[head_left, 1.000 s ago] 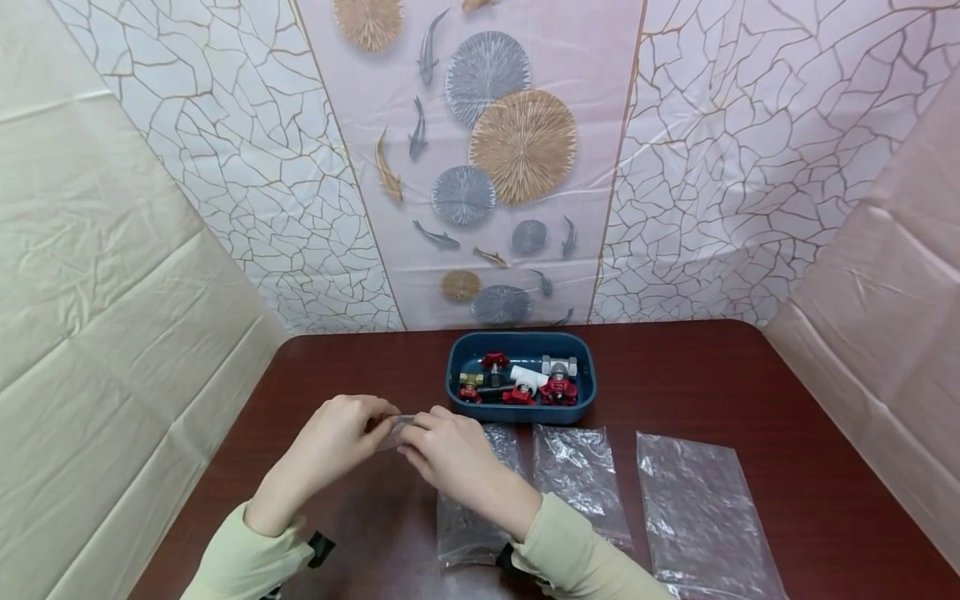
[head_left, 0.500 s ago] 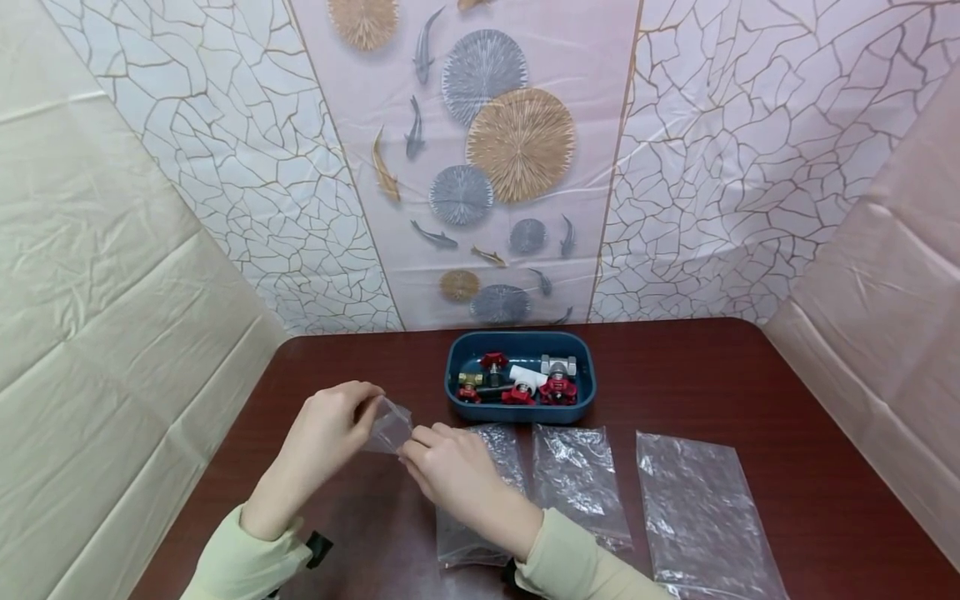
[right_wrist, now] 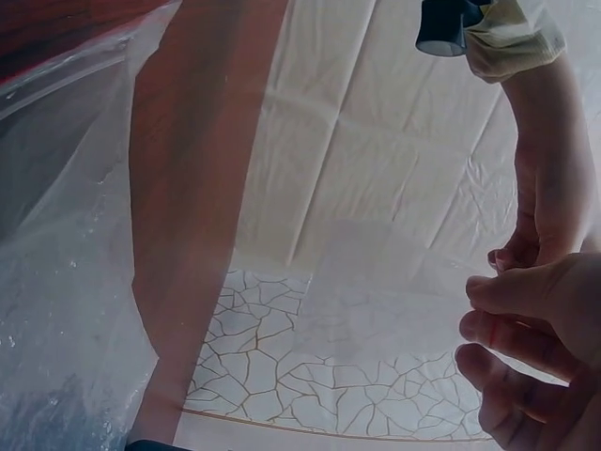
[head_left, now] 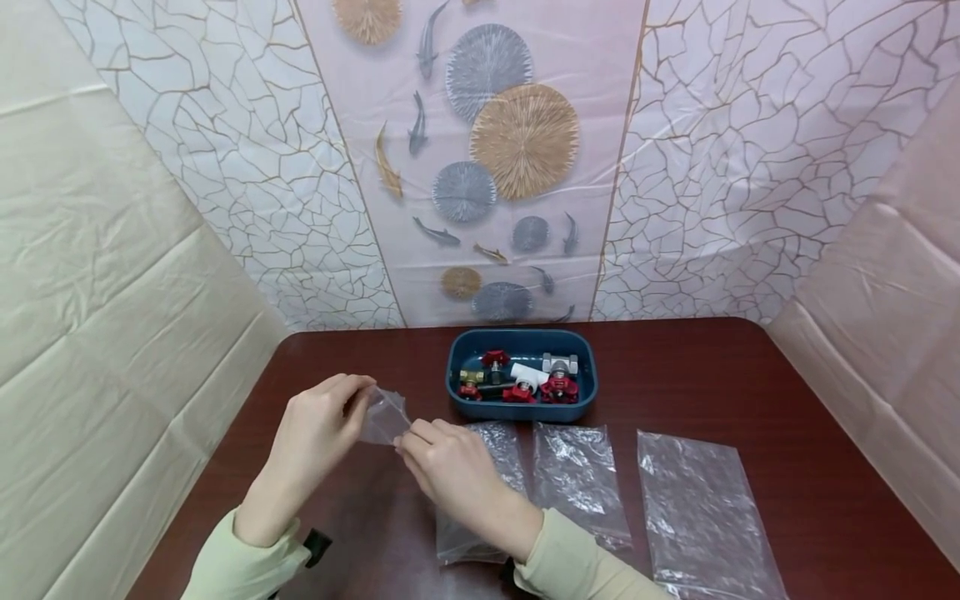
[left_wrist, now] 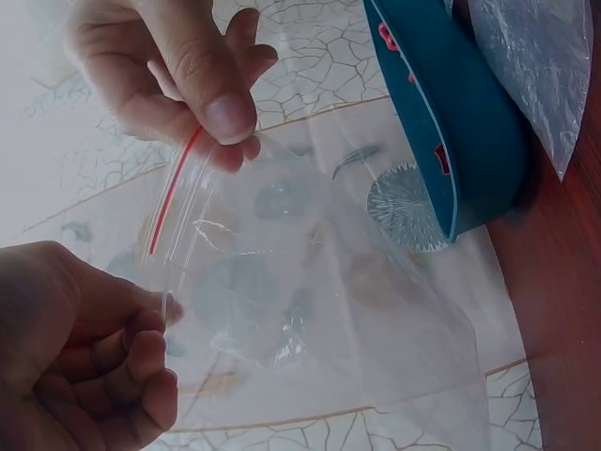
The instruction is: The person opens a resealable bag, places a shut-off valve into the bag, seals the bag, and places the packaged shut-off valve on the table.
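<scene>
Stretched between my two hands is a small clear zip-lock bag (head_left: 384, 419) with a red line along its mouth, plain in the left wrist view. My left hand (head_left: 313, 433) pinches one end of the mouth between thumb and finger. At the other end my right hand (head_left: 456, 467) pinches it by the red-lined edge, thumb uppermost in the left wrist view. The bag's body (left_wrist: 310, 272) is see-through and hangs off the mouth with nothing visible inside. Both hands are held over the table, left of the blue bin (head_left: 457, 410).
Several pipe valves with red handles (head_left: 558, 388) and a white pipe tee (head_left: 528, 377) lie in the bin. Three larger clear bags lie in a row: a left bag (head_left: 465, 537), partly under my right arm, a middle bag (head_left: 577, 471) and a right bag (head_left: 701, 508).
My left hand has moved up and left, away from my right hand. The small bag, bunched between the fingers earlier, is now spread out between them. My right hand has shifted slightly.
</scene>
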A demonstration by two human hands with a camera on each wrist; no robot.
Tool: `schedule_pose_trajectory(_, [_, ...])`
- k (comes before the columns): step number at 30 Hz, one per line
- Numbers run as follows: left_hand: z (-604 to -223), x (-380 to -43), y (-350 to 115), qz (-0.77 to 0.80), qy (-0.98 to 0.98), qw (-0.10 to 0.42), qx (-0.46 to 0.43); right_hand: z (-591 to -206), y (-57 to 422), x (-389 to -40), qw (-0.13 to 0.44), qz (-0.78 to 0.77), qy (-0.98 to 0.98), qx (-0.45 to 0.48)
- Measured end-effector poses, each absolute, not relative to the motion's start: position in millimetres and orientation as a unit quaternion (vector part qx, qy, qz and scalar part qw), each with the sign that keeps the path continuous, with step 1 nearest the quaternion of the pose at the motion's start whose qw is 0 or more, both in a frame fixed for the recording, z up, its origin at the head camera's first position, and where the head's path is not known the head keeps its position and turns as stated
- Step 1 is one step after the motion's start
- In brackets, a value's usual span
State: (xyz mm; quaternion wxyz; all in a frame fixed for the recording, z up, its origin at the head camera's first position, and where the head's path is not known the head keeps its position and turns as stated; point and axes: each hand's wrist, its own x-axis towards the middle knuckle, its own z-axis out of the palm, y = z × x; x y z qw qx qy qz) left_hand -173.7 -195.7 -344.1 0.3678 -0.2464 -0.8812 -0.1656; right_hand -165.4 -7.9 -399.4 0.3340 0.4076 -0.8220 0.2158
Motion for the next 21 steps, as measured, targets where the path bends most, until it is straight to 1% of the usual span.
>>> schedule_pose_trajectory(4, [-346,-175,-195,-0.175,-0.879,0.368,-0.249,-399,-6,-166,0.325,0.216,-0.824,0.412])
schedule_pose_trajectory(9, [-349,-180,-197,-0.2,-0.885,0.335,-0.253,-400,-1,-173,0.309,0.215,-0.823,0.425])
schedule_pose_trajectory(11, [-351,-181,-199,-0.205,-0.887,0.33,-0.248,-398,2,-176,0.301,0.223,-0.82,0.433])
schedule_pose_trajectory(15, [-356,-183,-203,-0.189,-0.887,0.343,-0.243,-388,13,-179,0.292,0.252,-0.809,0.443])
schedule_pose_trajectory(21, [-359,-185,-205,-0.174,-0.884,0.36,-0.243,-361,50,-191,0.319,0.287,-0.796,0.428])
